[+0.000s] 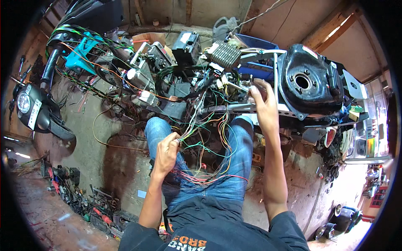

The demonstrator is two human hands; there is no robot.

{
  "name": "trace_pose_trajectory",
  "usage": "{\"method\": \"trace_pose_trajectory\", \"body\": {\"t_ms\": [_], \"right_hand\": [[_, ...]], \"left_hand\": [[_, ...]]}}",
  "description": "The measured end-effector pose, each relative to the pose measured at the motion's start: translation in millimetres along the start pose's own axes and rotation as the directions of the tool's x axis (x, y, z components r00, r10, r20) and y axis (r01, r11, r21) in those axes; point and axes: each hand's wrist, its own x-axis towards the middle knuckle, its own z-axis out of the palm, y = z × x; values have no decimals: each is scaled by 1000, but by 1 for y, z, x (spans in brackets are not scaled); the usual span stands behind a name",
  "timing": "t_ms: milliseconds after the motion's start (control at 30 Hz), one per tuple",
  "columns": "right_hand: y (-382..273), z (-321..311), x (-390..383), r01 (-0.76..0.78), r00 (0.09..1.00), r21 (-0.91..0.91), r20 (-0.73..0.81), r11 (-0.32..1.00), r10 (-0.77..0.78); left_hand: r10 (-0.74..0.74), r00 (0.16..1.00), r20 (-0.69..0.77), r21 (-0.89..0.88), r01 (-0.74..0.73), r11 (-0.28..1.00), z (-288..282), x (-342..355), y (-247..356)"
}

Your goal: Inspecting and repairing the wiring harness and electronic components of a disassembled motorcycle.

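Note:
My left hand [166,151] is closed around a bundle of thin multicoloured wires [194,126] above my left thigh. The wires run up from it into the stripped motorcycle frame [247,109], and some loose ends drape over my lap. Farther right, my right hand [265,102] reaches up to the frame beside the black fuel tank [307,81]. Its fingers are bent inward near pale wires and connectors [230,83]; what they pinch is too small to make out. A finned metal block [225,53] lies just beyond it.
A black battery [186,47] stands at the back of the frame. Another motorcycle's front wheel [60,129] is at the left. Scattered tools and parts [98,209] cover the floor at lower left. A blue bin [255,44] sits behind the frame.

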Motion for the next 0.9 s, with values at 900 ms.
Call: {"method": "trace_pose_trajectory", "body": {"t_ms": [900], "right_hand": [[-109, 56, 68, -72, 996, 681, 86, 728, 17]], "left_hand": [[75, 997, 34, 161, -80, 984, 26, -12, -10]]}}
